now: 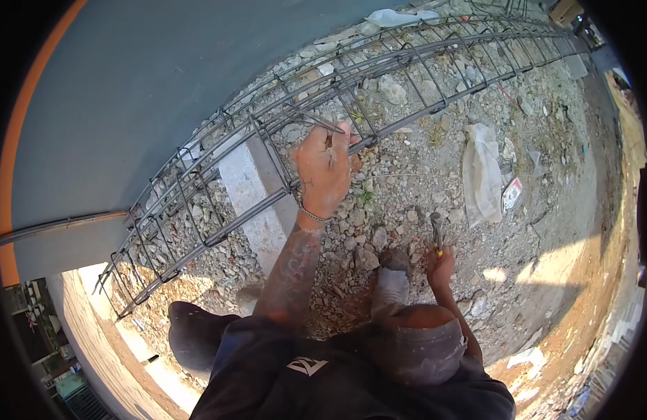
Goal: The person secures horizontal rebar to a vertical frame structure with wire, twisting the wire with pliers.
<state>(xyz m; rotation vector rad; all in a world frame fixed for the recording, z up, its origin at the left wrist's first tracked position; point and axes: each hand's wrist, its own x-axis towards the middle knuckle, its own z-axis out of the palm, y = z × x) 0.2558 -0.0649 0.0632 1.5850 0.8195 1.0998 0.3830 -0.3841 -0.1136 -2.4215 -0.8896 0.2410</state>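
The person's left hand is closed in a pinch, thumb and fingers drawn together around some thin wires that stick out over the near side of a long steel cage. The cage lies slantwise on the rubble beside a grey wall, with a pale block beneath it close to this hand. The right hand hangs lower, well apart from the cage, its fingers wrapped around the yellow-and-dark handle of a hand tool; the tool's head points toward the cage, but whether its mouth is open is too small to tell. For good handling, the wires seem best gripped near the bars, with the ends gathered evenly so that none springs loose or snags on a crossing rod. The sharp ends call for care, since both hands are bare. A firm but easy hold low on the tool's handle likely gives more control, and steady footing matters among the loose stones
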